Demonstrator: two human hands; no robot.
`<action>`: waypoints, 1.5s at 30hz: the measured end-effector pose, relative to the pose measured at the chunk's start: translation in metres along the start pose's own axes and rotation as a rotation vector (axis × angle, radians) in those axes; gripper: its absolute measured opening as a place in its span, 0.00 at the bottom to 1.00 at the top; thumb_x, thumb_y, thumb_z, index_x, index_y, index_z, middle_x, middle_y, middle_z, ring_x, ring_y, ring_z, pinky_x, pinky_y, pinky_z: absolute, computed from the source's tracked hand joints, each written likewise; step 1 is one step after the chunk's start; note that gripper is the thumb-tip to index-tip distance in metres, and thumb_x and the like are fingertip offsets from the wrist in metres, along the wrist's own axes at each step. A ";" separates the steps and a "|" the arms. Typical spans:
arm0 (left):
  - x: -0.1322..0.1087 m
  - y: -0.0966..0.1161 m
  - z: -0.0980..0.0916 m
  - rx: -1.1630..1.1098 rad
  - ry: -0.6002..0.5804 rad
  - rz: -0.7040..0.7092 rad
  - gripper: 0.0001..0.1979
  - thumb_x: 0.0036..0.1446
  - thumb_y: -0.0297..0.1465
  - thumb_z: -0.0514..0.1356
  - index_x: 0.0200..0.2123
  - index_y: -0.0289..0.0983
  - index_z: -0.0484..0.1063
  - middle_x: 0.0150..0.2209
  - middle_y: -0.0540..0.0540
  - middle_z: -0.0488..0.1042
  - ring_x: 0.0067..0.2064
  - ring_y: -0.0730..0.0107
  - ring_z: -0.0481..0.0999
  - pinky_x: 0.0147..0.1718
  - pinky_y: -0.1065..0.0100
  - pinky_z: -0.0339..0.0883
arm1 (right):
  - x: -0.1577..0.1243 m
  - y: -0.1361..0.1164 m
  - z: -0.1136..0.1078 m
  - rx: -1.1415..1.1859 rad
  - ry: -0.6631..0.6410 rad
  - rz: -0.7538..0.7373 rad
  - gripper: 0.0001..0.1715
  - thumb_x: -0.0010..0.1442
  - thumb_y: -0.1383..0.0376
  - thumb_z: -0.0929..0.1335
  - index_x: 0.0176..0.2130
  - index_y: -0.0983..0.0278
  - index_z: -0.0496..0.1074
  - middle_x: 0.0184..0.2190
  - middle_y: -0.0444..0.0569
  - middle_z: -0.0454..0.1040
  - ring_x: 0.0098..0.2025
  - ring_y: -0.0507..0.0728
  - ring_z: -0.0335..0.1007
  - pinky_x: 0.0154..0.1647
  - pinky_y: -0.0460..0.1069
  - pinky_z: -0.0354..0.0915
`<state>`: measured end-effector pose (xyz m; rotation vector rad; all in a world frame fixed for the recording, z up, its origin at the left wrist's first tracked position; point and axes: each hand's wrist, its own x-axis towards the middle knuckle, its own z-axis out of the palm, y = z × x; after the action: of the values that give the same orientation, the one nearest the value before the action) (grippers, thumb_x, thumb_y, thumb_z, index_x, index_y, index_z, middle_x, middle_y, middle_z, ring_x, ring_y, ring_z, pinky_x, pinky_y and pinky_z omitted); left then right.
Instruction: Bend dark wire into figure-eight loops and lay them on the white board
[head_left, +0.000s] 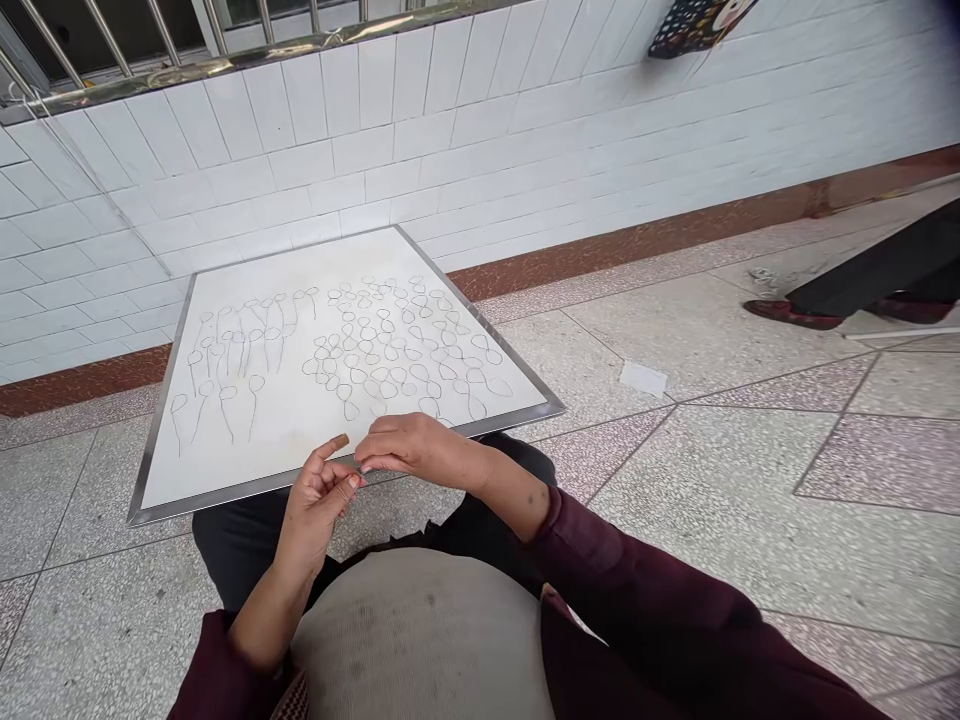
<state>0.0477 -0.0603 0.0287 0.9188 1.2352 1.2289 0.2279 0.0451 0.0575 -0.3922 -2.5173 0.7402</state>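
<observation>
My left hand is at the near edge of a white board with a metal rim, thumb and index finger pinched together. A brown wrap covers one of its fingertips. My right hand meets it from the right, its fingers closed and touching the left fingertips. Whatever they pinch is too small to make out. Thin dark wire-like pieces lie in rows on the board. Those on the left have a single loop with a long tail, such as the looped piece. Those on the right form double loops, such as the figure-eight piece.
The board slopes from my lap toward a white tiled wall. A window with metal bars is above. On the speckled floor lies a white paper-like piece. Another person's leg and dark red shoe show at right.
</observation>
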 end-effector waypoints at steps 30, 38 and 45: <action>0.004 -0.012 0.001 0.004 0.067 0.018 0.28 0.55 0.37 0.65 0.59 0.42 0.64 0.32 0.51 0.72 0.29 0.75 0.71 0.27 0.72 0.64 | 0.009 0.009 0.036 0.082 0.124 0.144 0.11 0.67 0.62 0.64 0.35 0.63 0.72 0.29 0.44 0.72 0.30 0.50 0.66 0.31 0.44 0.59; 0.002 -0.009 0.008 -0.103 0.153 0.002 0.31 0.50 0.34 0.69 0.57 0.40 0.65 0.28 0.54 0.70 0.27 0.75 0.73 0.25 0.74 0.65 | 0.009 0.002 0.041 0.048 0.167 0.167 0.10 0.68 0.62 0.63 0.35 0.62 0.71 0.29 0.43 0.73 0.31 0.50 0.67 0.31 0.44 0.59; 0.002 -0.009 0.016 -0.193 0.241 0.084 0.32 0.52 0.34 0.68 0.58 0.39 0.62 0.26 0.56 0.70 0.26 0.76 0.72 0.26 0.73 0.66 | 0.012 -0.007 0.061 -0.048 0.273 0.325 0.07 0.66 0.65 0.64 0.35 0.62 0.69 0.27 0.42 0.72 0.29 0.50 0.66 0.30 0.44 0.57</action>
<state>0.0649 -0.0579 0.0222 0.7015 1.2485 1.5322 0.1848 0.0178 0.0209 -0.8723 -2.2411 0.6913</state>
